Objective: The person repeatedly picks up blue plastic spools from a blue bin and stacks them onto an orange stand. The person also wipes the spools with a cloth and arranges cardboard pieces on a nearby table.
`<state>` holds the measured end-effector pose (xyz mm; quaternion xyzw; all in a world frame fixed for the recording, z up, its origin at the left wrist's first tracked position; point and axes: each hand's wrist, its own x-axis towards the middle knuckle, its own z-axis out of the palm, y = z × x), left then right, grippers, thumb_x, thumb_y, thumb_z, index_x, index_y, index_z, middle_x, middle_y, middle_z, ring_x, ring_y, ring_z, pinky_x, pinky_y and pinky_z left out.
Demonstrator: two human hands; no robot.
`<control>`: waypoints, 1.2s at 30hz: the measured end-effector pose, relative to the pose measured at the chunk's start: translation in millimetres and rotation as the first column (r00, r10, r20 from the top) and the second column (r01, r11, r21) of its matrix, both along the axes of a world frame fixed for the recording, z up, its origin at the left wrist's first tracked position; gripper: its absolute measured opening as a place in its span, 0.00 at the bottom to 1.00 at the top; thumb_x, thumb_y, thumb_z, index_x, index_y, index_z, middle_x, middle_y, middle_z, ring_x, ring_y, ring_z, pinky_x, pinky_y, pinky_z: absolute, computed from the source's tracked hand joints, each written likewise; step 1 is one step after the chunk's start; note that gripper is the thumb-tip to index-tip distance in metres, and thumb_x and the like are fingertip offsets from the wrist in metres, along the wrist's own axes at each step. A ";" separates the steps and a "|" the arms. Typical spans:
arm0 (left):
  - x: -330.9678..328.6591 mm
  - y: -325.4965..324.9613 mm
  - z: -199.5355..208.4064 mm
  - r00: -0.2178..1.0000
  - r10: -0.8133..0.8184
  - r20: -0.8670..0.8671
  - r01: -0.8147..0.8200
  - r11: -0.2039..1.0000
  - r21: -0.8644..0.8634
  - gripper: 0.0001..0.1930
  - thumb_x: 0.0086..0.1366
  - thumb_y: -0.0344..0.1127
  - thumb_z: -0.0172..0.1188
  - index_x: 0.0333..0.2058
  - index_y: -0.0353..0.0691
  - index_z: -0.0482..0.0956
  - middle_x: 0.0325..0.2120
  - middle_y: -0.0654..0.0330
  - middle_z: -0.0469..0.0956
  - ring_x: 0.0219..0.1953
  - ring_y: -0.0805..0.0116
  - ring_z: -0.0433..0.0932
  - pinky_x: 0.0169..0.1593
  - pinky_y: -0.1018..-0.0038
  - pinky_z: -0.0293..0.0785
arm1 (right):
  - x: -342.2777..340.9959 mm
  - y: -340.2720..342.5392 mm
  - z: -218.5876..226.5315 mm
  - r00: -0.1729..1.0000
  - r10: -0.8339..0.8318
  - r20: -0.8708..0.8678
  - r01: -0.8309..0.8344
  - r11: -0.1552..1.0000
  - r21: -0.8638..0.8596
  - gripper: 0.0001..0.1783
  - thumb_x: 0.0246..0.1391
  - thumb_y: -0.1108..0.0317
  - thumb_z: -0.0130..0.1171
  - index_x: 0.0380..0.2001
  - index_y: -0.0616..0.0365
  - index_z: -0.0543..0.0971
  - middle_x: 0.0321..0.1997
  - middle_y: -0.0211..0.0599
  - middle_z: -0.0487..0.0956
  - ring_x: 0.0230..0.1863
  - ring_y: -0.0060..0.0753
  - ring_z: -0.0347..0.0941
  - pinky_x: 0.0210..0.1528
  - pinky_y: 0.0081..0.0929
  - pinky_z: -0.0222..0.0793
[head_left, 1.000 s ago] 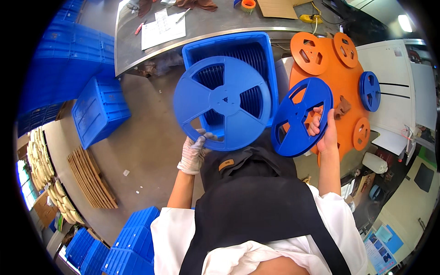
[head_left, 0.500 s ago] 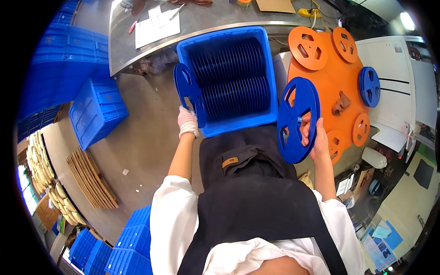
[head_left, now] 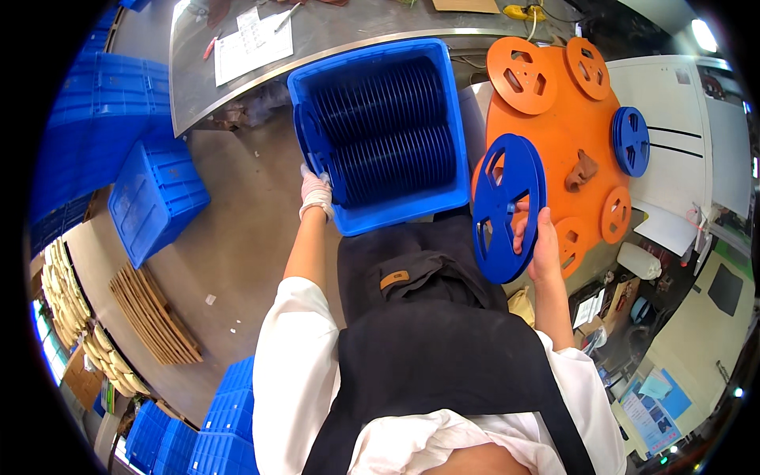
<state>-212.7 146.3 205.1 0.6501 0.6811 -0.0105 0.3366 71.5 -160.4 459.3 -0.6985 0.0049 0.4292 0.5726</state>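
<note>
A blue plastic bin stands in front of me, packed with two rows of dark blue reels on edge. My left hand, in a whitish glove, is closed on the lower edge of a blue reel at the bin's left wall. That reel stands on edge, close beside the rows. My right hand, bare, grips another blue reel with wide cut-outs, its fingers reaching in from the right rim. This one is held up, tilted, right of the bin and apart from it.
An orange round table at the right carries orange reels, a stack of blue reels and a brown cloth. A metal bench runs behind the bin. Blue crates and stacked cardboard stand at the left.
My left hand has brought its reel in against the rows at the bin's left side. The right hand still holds its reel. The whole view has shifted slightly.
</note>
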 end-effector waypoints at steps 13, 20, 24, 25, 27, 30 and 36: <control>-48.8 -102.2 77.7 0.898 -0.394 0.194 0.355 0.911 0.210 0.36 0.61 0.33 0.59 0.66 0.40 0.54 0.65 0.45 0.59 0.66 0.47 0.59 0.67 0.61 0.59 | 16.7 24.5 1.5 0.958 -0.156 -0.241 0.236 0.906 0.351 0.32 0.68 0.43 0.35 0.58 0.61 0.68 0.21 0.29 0.69 0.18 0.22 0.63 0.17 0.20 0.60; -35.4 -93.0 123.7 0.907 -0.287 0.306 0.129 0.885 0.447 0.32 0.65 0.33 0.55 0.66 0.37 0.56 0.65 0.47 0.60 0.64 0.49 0.63 0.66 0.64 0.61 | 21.7 25.8 -5.6 0.874 -0.045 -0.484 0.292 0.844 0.449 0.31 0.67 0.43 0.40 0.56 0.61 0.69 0.21 0.29 0.70 0.16 0.22 0.63 0.15 0.20 0.58; -20.6 -86.7 148.3 0.894 -0.243 0.377 0.021 0.862 0.506 0.30 0.69 0.38 0.51 0.67 0.38 0.56 0.66 0.49 0.59 0.64 0.52 0.65 0.64 0.66 0.63 | 19.0 29.3 -3.0 0.824 -0.035 -0.566 0.367 0.794 0.485 0.26 0.68 0.53 0.37 0.58 0.61 0.68 0.21 0.32 0.70 0.16 0.23 0.63 0.15 0.21 0.59; -18.7 -84.0 155.0 0.887 -0.223 0.404 -0.012 0.864 0.503 0.29 0.69 0.39 0.50 0.66 0.38 0.56 0.66 0.48 0.59 0.64 0.51 0.65 0.64 0.66 0.63 | 17.8 30.3 -3.6 0.807 -0.036 -0.590 0.387 0.786 0.482 0.25 0.69 0.56 0.36 0.59 0.61 0.67 0.22 0.33 0.69 0.16 0.24 0.64 0.15 0.21 0.60; -7.0 -71.3 168.6 0.885 -0.345 0.313 0.070 0.762 0.644 0.30 0.67 0.41 0.51 0.65 0.34 0.59 0.65 0.44 0.59 0.66 0.44 0.59 0.66 0.57 0.55 | 17.1 30.6 -4.2 0.818 -0.002 -0.575 0.352 0.792 0.499 0.25 0.69 0.54 0.37 0.57 0.62 0.68 0.22 0.33 0.70 0.16 0.23 0.64 0.15 0.20 0.60; 25.6 -57.8 213.7 0.887 -0.461 -0.016 0.353 0.657 0.666 0.33 0.63 0.45 0.55 0.63 0.33 0.61 0.64 0.43 0.60 0.68 0.41 0.53 0.69 0.49 0.45 | 11.3 28.0 -2.5 0.823 0.052 -0.566 0.302 0.804 0.512 0.28 0.68 0.48 0.39 0.55 0.63 0.70 0.22 0.32 0.71 0.16 0.23 0.64 0.15 0.19 0.60; 113.7 -139.5 275.3 0.491 -0.853 0.180 0.621 0.487 0.614 0.37 0.56 0.49 0.59 0.62 0.37 0.65 0.64 0.46 0.62 0.68 0.48 0.55 0.70 0.49 0.41 | -31.9 40.8 14.6 0.777 0.142 -0.613 0.225 0.847 0.481 0.35 0.66 0.40 0.37 0.57 0.63 0.69 0.21 0.33 0.72 0.15 0.23 0.64 0.14 0.19 0.60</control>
